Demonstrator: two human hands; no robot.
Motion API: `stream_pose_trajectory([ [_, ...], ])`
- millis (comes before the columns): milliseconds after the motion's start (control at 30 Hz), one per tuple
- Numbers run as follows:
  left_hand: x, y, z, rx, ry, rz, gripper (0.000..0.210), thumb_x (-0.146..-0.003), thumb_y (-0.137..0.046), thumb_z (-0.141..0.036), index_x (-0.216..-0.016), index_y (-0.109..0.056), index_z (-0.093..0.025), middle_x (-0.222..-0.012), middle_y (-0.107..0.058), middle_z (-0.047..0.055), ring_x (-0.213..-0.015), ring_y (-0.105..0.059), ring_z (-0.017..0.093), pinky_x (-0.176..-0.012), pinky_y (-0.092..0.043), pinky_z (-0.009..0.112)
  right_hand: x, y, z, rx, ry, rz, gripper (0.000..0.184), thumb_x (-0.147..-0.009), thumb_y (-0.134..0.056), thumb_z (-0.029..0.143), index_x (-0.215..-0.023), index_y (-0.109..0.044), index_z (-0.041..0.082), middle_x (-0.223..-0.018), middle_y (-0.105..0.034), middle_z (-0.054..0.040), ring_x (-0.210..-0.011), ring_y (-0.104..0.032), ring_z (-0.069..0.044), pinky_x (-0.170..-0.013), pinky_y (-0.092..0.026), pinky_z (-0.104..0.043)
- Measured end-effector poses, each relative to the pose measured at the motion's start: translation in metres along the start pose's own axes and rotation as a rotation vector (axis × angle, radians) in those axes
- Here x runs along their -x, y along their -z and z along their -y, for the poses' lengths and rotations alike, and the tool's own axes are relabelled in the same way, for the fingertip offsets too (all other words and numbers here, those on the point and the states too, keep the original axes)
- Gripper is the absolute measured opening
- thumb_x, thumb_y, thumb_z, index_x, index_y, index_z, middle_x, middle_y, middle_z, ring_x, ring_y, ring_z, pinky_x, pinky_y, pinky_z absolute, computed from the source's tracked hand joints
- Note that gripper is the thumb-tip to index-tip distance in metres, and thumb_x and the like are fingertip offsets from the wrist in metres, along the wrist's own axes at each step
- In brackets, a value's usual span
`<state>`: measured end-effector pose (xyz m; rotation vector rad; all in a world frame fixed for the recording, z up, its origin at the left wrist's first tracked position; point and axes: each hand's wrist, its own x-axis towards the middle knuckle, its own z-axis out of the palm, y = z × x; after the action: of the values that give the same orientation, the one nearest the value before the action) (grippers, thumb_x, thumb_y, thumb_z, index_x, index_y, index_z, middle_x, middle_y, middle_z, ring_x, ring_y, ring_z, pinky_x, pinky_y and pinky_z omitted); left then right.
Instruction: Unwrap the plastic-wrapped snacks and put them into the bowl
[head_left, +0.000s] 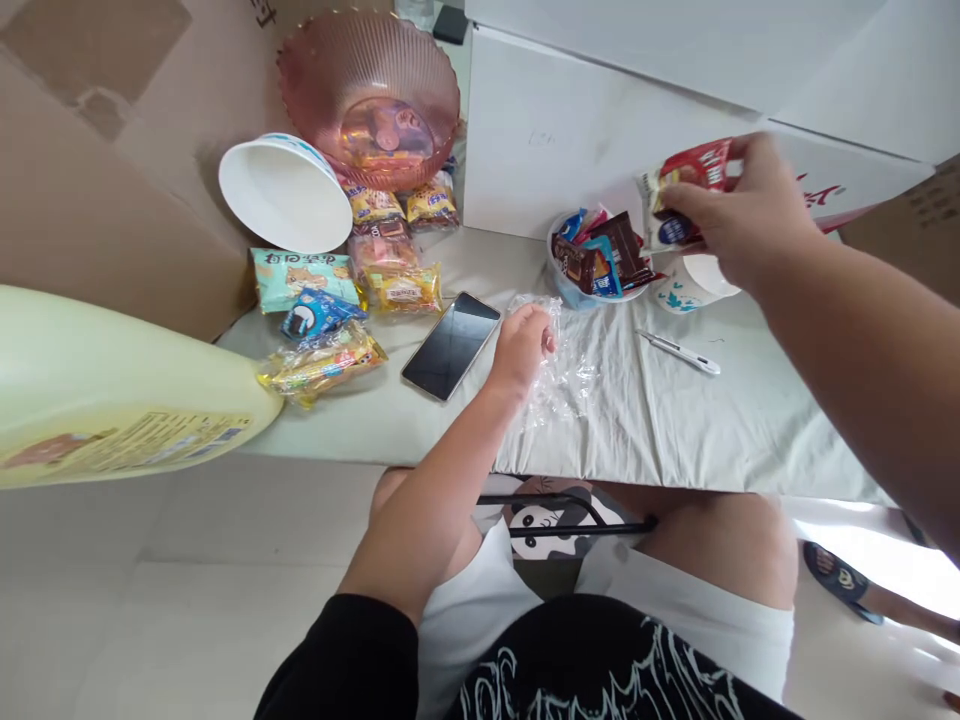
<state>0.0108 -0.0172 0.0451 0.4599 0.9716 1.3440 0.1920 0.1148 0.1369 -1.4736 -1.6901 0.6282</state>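
Note:
My right hand (750, 205) grips a red and cream snack packet (686, 185), held above the right side of a clear round tub (574, 290). That tub holds several small wrapped snacks (607, 255) in brown, blue and red. My left hand (525, 345) is closed, resting over a crumpled clear plastic bag (566, 385); whatever its curled fingers hold, if anything, is hidden. Just left of it lies a dark-screened phone (451, 346). A white paper cup (697, 282) with blue leaves stands below my right hand, and a white utility knife (679, 352) lies in front of it.
Several snack packets (405, 288) sit left of the phone, near a tilted white paper bowl (285, 195). Behind them is a pink ribbed bowl (367, 60). A large pale-yellow bottle (135, 350) juts in from the left. White boxes (540, 130) line the back. Another person's foot (874, 600) shows at lower right.

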Motion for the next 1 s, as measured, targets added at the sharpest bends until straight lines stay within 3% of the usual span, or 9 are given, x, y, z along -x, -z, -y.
stream_pose_trajectory([
  [167, 0.001, -0.004, -0.002, -0.018, -0.002, -0.017, 0.036, -0.086, -0.048, -0.002, -0.053, -0.045, -0.017, -0.049, -0.043, -0.004, -0.051, -0.04, 0.008, -0.056, -0.03, 0.02, -0.008, 0.002, 0.009, 0.08, -0.231, -0.05, 0.048, -0.084, -0.077, 0.028, -0.123, -0.053, 0.014, -0.108, -0.07, -0.0083, -0.086, -0.07, -0.016, -0.077, -0.057, -0.04],
  [300, 0.002, -0.005, 0.0, -0.037, 0.006, -0.02, 0.035, -0.085, -0.049, -0.002, -0.053, -0.046, -0.017, -0.05, -0.045, -0.003, -0.052, -0.04, 0.009, -0.055, -0.031, 0.02, -0.011, -0.018, 0.012, 0.422, -0.104, 0.077, 0.048, -0.079, -0.081, 0.027, -0.118, -0.058, 0.01, -0.119, -0.069, -0.0133, -0.117, -0.063, -0.027, -0.103, -0.047, -0.049],
  [433, 0.002, -0.003, 0.003, -0.026, 0.011, -0.005, 0.034, -0.085, -0.053, -0.003, -0.054, -0.048, -0.017, -0.051, -0.045, -0.003, -0.052, -0.039, 0.008, -0.055, -0.031, 0.019, -0.023, -0.03, 0.002, 0.513, -0.066, 0.225, 0.041, -0.071, -0.085, 0.022, -0.102, -0.061, 0.011, -0.116, -0.07, -0.0125, -0.114, -0.062, -0.026, -0.106, -0.042, -0.049],
  [533, 0.0, -0.002, 0.001, 0.009, 0.04, 0.007, 0.032, -0.085, -0.053, -0.006, -0.055, -0.047, -0.017, -0.051, -0.045, -0.003, -0.049, -0.039, 0.007, -0.051, -0.03, 0.017, -0.03, -0.027, -0.002, 0.537, -0.063, 0.226, 0.032, -0.065, -0.088, 0.019, -0.086, -0.065, 0.013, -0.104, -0.07, -0.008, -0.112, -0.061, -0.026, -0.109, -0.039, -0.054],
  [600, 0.0, 0.0, -0.004, 0.053, 0.14, 0.098, 0.028, -0.084, -0.053, -0.011, -0.058, -0.047, -0.018, -0.051, -0.046, -0.003, -0.044, -0.038, 0.006, -0.044, -0.025, 0.017, -0.024, -0.02, 0.001, 0.562, -0.041, 0.164, 0.026, -0.069, -0.086, 0.025, -0.084, -0.07, 0.013, -0.106, -0.069, -0.0099, -0.117, -0.059, -0.031, -0.112, -0.035, -0.06],
  [700, 0.004, 0.005, -0.017, 0.11, 0.444, 0.492, 0.018, -0.083, -0.051, -0.018, -0.065, -0.051, -0.019, -0.05, -0.05, -0.001, -0.032, -0.028, 0.006, -0.035, -0.016, 0.018, 0.015, -0.007, 0.004, 0.398, 0.067, 0.123, 0.03, -0.085, -0.073, 0.041, -0.1, -0.075, 0.015, -0.121, -0.066, -0.0138, -0.12, -0.06, -0.032, -0.112, -0.039, -0.06],
  [800, 0.015, 0.012, -0.029, 0.179, 0.625, 0.779, 0.011, -0.081, -0.05, -0.019, -0.07, -0.052, -0.018, -0.049, -0.052, 0.002, -0.027, -0.016, 0.003, -0.032, -0.01, 0.017, 0.08, -0.001, -0.007, -0.078, 0.118, 0.497, 0.063, -0.08, -0.075, 0.056, -0.134, -0.06, 0.028, -0.141, -0.061, -0.0106, -0.135, -0.056, -0.034, -0.113, -0.045, -0.058],
  [900, 0.024, 0.017, -0.028, 0.206, 0.696, 0.793, 0.01, -0.079, -0.056, -0.023, -0.071, -0.051, -0.019, -0.046, -0.049, 0.001, -0.026, -0.011, 0.001, -0.03, -0.007, 0.015, 0.142, -0.009, -0.027, -0.374, 0.086, 0.788, 0.095, -0.076, -0.076, 0.069, -0.155, -0.036, 0.037, -0.159, -0.048, -0.0094, -0.148, -0.047, -0.033, -0.116, -0.045, -0.06],
  [1000, 0.03, 0.018, -0.015, 0.141, 0.807, 0.74, 0.017, -0.079, -0.062, -0.032, -0.073, -0.052, -0.019, -0.046, -0.045, -0.001, -0.026, -0.014, 0.002, -0.03, -0.006, 0.016, 0.175, -0.025, -0.043, -0.521, -0.015, 0.793, 0.102, -0.077, -0.069, 0.077, -0.16, -0.022, 0.039, -0.164, -0.042, -0.0112, -0.15, -0.045, -0.032, -0.115, -0.045, -0.061],
])
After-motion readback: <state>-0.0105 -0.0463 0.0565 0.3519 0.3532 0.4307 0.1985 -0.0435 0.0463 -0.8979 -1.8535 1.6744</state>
